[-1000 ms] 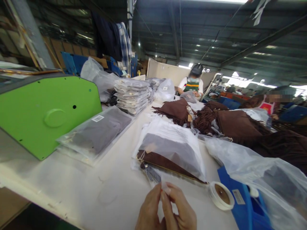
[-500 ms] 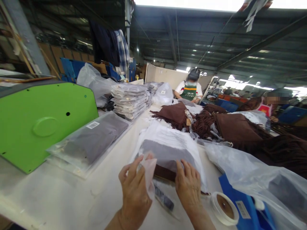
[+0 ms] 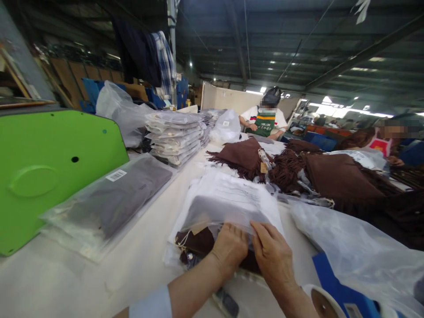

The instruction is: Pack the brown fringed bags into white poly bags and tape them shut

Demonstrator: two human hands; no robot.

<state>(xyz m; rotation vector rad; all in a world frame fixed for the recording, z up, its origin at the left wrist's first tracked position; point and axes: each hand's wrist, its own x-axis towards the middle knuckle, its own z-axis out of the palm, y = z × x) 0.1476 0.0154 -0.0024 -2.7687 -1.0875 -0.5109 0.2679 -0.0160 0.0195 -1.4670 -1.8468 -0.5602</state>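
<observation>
In front of me on the table lies a clear plastic bag [image 3: 218, 207], its near edge lifted over a dark brown fabric item [image 3: 198, 240]. A cardboard tag on a white string and some metal hardware show at that item's left corner. My left hand [image 3: 230, 249] reaches across it, its fingers bent at the bag's mouth; their tips are hidden and blurred. Close beside it, my right hand [image 3: 273, 251] has thumb and fingers closed on the bag's edge. Under both lies a stack of white bags [image 3: 228, 183]. A dark-handled tool [image 3: 225, 302] lies near the table's front.
Left are a green machine panel [image 3: 49, 176], packed bags with a barcode label [image 3: 115, 207] and a taller packed stack [image 3: 175, 137]. Right are fringed brown pieces [image 3: 344, 176], loose plastic [image 3: 357, 238], a tape roll [image 3: 319, 300] and a blue holder [image 3: 334, 282]. A co-worker [image 3: 265, 121] sits opposite.
My left hand has moved right, over the brown item and up to the bag's mouth beside my right hand. The item's tag and left corner now show. The view has shifted slightly.
</observation>
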